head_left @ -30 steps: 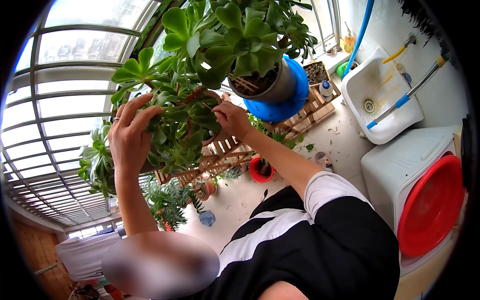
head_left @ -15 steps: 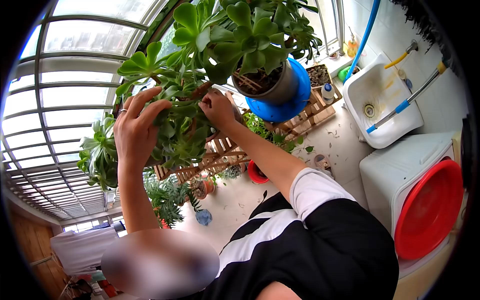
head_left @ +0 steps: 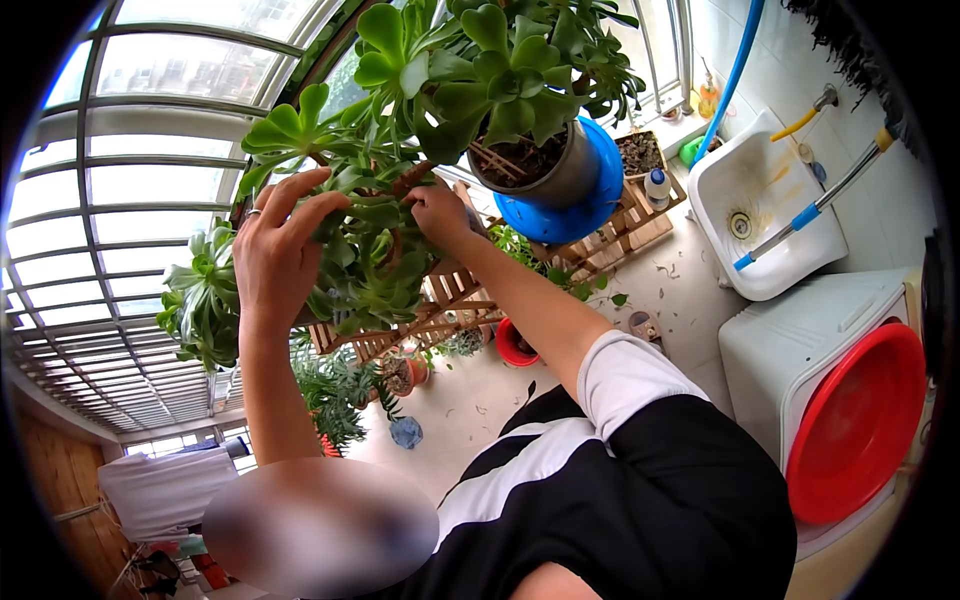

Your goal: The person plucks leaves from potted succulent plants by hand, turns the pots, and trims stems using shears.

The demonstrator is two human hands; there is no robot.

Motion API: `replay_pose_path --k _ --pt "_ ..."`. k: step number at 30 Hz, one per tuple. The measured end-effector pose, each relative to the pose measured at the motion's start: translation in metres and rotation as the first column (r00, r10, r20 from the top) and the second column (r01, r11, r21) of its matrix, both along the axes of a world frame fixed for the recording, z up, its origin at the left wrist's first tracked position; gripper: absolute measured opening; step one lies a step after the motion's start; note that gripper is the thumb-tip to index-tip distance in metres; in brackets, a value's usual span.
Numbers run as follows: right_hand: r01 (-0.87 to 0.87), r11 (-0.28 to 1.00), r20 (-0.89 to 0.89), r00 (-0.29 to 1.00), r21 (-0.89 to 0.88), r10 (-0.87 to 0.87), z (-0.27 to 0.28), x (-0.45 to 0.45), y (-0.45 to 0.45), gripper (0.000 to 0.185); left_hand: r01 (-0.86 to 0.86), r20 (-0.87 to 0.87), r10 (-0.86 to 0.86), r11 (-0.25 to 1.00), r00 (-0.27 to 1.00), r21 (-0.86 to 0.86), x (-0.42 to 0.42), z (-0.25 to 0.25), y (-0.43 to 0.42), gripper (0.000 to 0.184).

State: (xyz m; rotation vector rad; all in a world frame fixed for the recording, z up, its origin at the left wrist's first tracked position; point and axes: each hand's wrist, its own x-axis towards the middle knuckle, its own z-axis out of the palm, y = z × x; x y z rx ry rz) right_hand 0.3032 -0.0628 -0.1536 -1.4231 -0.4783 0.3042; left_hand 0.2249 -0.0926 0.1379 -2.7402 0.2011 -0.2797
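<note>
A succulent with thick green rosettes (head_left: 365,275) grows in front of the window bars, with a brown woody stem (head_left: 412,178) running through it. My left hand (head_left: 280,245), with a ring on one finger, has its bent fingers and thumb on the leaves at the plant's left side, gripping there. On the other side, my right hand (head_left: 440,215) is closed in a pinch at a leaf near the stem. Its fingertips are partly hidden among the foliage. Just behind stands a taller succulent in a grey pot (head_left: 545,170) over a blue round base (head_left: 590,200).
Wooden slatted racks (head_left: 440,300) run beneath the plants. A white sink (head_left: 765,215) with a mop pole (head_left: 800,215) across it is at right, near a red basin (head_left: 855,425). Lower down are a red pot (head_left: 512,345) and a terracotta pot (head_left: 405,375).
The view has shifted slightly. Both hands stay at the succulent; my left hand has moved slightly rightward and the leaves between the hands have shifted a little.
</note>
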Motion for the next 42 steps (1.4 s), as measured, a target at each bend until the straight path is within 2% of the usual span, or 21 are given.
replay_pose_path --k 6,8,12,14,15,17,21,23,24,26,27,31,33,34,38,40,42 --pt "0.072 0.997 0.016 0.997 -0.009 -0.072 0.002 0.004 -0.006 0.023 -0.005 0.000 0.005 1.000 1.000 0.010 0.000 0.000 -0.005 0.046" --pt "-0.083 0.995 -0.062 0.995 -0.047 0.080 0.002 0.007 -0.018 0.023 -0.004 0.003 0.004 0.999 1.000 0.032 0.000 -0.001 -0.003 0.046" --pt "-0.014 0.999 -0.154 0.988 -0.051 0.006 -0.004 -0.004 -0.027 0.023 -0.020 0.024 0.018 0.997 1.000 0.076 -0.001 -0.001 0.001 0.046" --pt "-0.059 0.994 -0.174 0.982 0.094 0.074 -0.020 -0.011 -0.038 0.024 -0.020 0.021 0.019 0.998 1.000 0.065 -0.001 -0.001 0.003 0.046" --pt "-0.063 0.994 -0.172 0.982 0.093 0.078 -0.023 -0.014 -0.050 0.024 -0.018 0.015 0.017 0.998 1.000 0.056 -0.002 -0.001 0.003 0.046" --pt "-0.185 0.966 -0.257 0.939 0.179 0.228 -0.030 -0.021 -0.078 0.024 -0.018 0.010 0.017 0.999 1.000 0.042 -0.004 -0.001 -0.001 0.046" --pt "-0.263 0.943 -0.256 0.916 0.203 0.310 -0.060 -0.038 -0.119 0.022 0.016 0.014 -0.017 0.998 1.000 0.060 -0.008 -0.006 -0.007 0.046" --pt "-0.381 0.922 -0.263 0.885 0.063 0.384 -0.065 -0.047 -0.140 0.020 0.015 0.017 -0.016 0.999 1.000 0.052 -0.008 -0.006 -0.010 0.046" --pt "-0.388 0.920 -0.259 0.884 0.054 0.388 -0.070 -0.052 -0.148 0.020 0.017 0.018 -0.018 0.999 1.000 0.049 -0.009 -0.006 -0.010 0.046" --pt "-0.526 0.848 -0.211 0.837 -0.061 0.505 -0.086 -0.062 -0.159 0.018 0.019 0.035 -0.020 0.999 0.999 0.035 -0.009 -0.010 -0.008 0.048" --pt "-0.556 0.816 -0.185 0.828 -0.159 0.529 -0.092 -0.066 -0.162 0.018 0.036 0.041 -0.038 0.999 0.998 0.036 -0.009 -0.011 -0.010 0.049" --pt "-0.595 0.768 -0.163 0.804 -0.236 0.573 -0.114 -0.084 -0.172 0.019 0.057 0.021 -0.057 0.998 0.998 0.010 -0.015 -0.014 -0.015 0.050" --pt "-0.500 0.797 0.120 0.817 -0.338 0.564 -0.121 -0.091 -0.173 0.020 0.096 -0.014 -0.096 0.995 0.995 -0.031 -0.023 -0.012 -0.015 0.053" --pt "-0.497 0.794 0.132 0.813 -0.351 0.567 -0.125 -0.092 -0.174 0.020 0.093 0.004 -0.093 0.995 0.996 -0.034 -0.028 -0.011 -0.016 0.053" --pt "-0.525 0.707 0.069 0.778 -0.475 0.624 -0.115 -0.102 -0.178 0.023 0.150 0.064 -0.145 0.985 0.987 -0.083 -0.059 -0.001 -0.009 0.056" --pt "-0.518 0.680 0.041 0.779 -0.519 0.625 -0.107 -0.106 -0.184 0.022 0.151 0.169 -0.126 0.979 0.978 -0.140 -0.082 -0.002 0.002 0.054" --pt "-0.571 0.664 -0.071 0.781 -0.483 0.620 -0.096 -0.112 -0.187 0.024 0.177 0.237 -0.137 0.972 0.962 -0.154 -0.103 -0.003 0.012 0.050"
